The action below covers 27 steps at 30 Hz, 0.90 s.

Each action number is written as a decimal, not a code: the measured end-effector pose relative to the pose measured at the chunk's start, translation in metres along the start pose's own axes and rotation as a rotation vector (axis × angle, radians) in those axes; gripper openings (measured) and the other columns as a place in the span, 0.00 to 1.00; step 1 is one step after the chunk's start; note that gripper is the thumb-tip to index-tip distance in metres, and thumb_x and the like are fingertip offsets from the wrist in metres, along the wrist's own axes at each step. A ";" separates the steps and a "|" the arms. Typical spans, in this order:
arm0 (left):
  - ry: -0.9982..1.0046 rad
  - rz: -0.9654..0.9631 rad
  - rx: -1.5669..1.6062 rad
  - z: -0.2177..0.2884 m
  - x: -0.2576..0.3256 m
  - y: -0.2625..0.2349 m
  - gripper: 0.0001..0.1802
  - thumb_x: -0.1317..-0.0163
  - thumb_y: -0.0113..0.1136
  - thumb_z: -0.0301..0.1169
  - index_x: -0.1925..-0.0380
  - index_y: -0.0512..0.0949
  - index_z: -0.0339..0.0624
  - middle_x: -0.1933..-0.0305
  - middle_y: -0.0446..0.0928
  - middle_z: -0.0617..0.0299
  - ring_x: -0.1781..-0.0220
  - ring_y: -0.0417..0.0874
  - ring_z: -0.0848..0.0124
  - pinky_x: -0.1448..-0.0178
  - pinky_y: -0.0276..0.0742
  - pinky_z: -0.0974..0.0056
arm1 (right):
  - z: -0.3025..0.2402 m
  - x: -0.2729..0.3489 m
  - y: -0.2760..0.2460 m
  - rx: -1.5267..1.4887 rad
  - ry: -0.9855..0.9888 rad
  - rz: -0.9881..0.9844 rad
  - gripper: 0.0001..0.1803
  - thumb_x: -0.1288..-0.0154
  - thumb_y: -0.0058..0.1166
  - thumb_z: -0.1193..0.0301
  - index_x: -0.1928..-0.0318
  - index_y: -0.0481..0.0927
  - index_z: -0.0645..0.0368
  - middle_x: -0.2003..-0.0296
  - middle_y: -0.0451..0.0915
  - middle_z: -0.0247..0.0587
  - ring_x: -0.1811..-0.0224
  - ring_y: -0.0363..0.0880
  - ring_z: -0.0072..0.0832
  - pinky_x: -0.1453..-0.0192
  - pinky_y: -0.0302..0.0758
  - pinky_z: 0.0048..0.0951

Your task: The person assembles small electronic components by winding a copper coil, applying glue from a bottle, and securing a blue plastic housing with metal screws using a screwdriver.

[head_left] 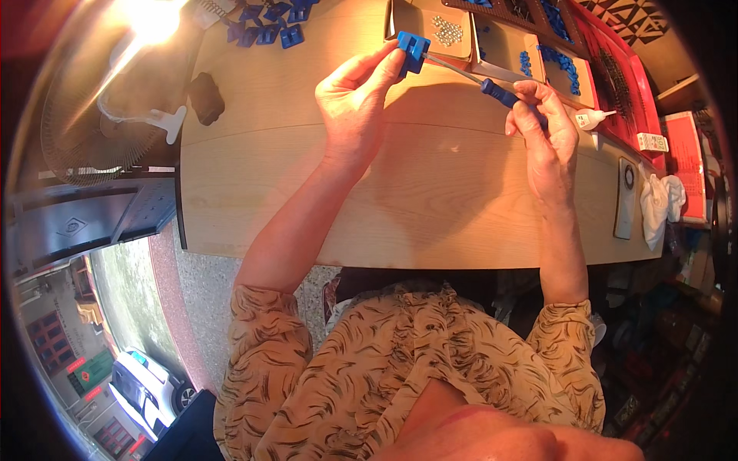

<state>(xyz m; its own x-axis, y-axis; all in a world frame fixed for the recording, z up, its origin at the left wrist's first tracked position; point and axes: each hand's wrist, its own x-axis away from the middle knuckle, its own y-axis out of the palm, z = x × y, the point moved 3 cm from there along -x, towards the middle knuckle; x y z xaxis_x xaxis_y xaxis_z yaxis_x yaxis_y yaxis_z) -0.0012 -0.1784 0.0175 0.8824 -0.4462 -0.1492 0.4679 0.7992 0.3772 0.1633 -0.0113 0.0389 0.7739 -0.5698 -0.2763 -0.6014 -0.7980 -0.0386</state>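
Note:
My left hand (357,96) pinches a small blue plastic block (413,52) between thumb and fingertips, held up over the wooden table. From the right, my right hand (544,131) grips the blue handle of a screwdriver (500,93). Its thin metal shaft points left, and the tip meets the right side of the block; whether it sits in a screw is too small to tell. Behind the block stands a shallow box (432,23) with a pile of small shiny metal parts (447,32).
Several blue blocks (267,32) lie at the far left, with a dark lump (206,98) nearer. Boxes of small blue parts (561,67) line the far right, beside a white glue bottle (593,118) and a red tray (626,77). A fan (92,107) stands left.

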 end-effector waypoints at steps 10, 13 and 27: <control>0.002 0.009 0.041 -0.001 0.000 0.000 0.13 0.34 0.65 0.25 0.52 0.83 0.32 0.59 0.85 0.59 0.58 0.84 0.76 0.50 0.80 0.70 | -0.004 0.003 0.005 0.064 -0.012 0.022 0.16 0.25 0.53 0.65 0.47 0.76 0.64 0.68 0.75 0.34 0.73 0.69 0.14 0.67 0.68 0.17; -0.014 0.025 0.003 -0.001 0.002 0.001 0.13 0.34 0.65 0.25 0.52 0.83 0.31 0.59 0.85 0.58 0.57 0.84 0.76 0.50 0.80 0.70 | -0.006 0.002 -0.003 0.059 0.135 -0.020 0.17 0.26 0.55 0.64 0.47 0.75 0.64 0.71 0.74 0.32 0.74 0.69 0.14 0.67 0.67 0.17; 0.000 -0.058 -0.067 0.002 0.000 0.001 0.14 0.34 0.64 0.25 0.50 0.81 0.31 0.56 0.85 0.58 0.53 0.85 0.74 0.47 0.82 0.69 | 0.008 0.000 -0.013 -0.206 0.466 -0.203 0.14 0.24 0.52 0.61 0.60 0.74 0.60 0.80 0.71 0.28 0.86 0.59 0.08 0.85 0.53 0.13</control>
<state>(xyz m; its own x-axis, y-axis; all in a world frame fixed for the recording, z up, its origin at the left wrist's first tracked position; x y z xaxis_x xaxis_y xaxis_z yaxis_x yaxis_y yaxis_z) -0.0006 -0.1788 0.0198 0.8538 -0.4925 -0.1689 0.5204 0.7972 0.3061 0.1699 0.0007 0.0316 0.9044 -0.3897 0.1738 -0.4159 -0.8962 0.1548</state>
